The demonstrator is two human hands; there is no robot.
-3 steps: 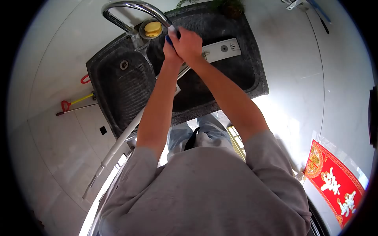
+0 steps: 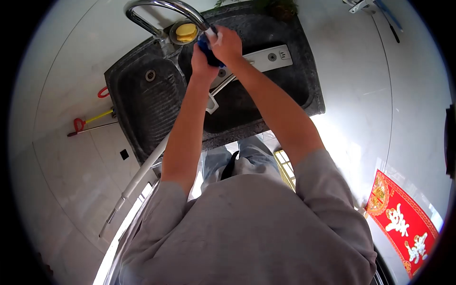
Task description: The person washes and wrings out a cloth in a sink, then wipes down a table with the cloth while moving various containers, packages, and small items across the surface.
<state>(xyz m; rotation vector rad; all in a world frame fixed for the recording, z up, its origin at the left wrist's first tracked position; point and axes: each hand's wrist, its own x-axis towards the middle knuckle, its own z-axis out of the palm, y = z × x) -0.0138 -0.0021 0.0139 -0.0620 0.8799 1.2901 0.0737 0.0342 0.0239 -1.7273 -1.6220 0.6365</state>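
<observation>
Far left on my feed, a red-handled tool (image 2: 80,125) shows against the wall tiles; what its far end carries is hidden behind the sink (image 2: 135,97). Next, the white pole (image 2: 140,178) slants up across the sink's near edge, propped there, I'd say, to leave both hands free. My left forearm covers its middle, so I can't tell whether it's one piece with the metal rod (image 2: 222,85) beyond. Along comes the tap (image 2: 191,13), arching over, with the yellow sponge (image 2: 185,32) sitting in a small dish (image 2: 174,36) close by, handy for reaching. Now my left hand (image 2: 202,65), curled round the blue cloth (image 2: 205,46), its fingertips tucked out of sight. The cloth is bunched right under the spout, likely so water can run through it. A white patch there: water or foam, I can't say. My right hand (image 2: 228,45) is closed at the cloth's upper end, just beside the spout; how tightly it grips, I can't make out. Rightward, a flat white panel (image 2: 264,61) lies in the larger basin, its left part half hidden by my wrists. Up top, some greenery (image 2: 281,9) gets cut off by the frame.
</observation>
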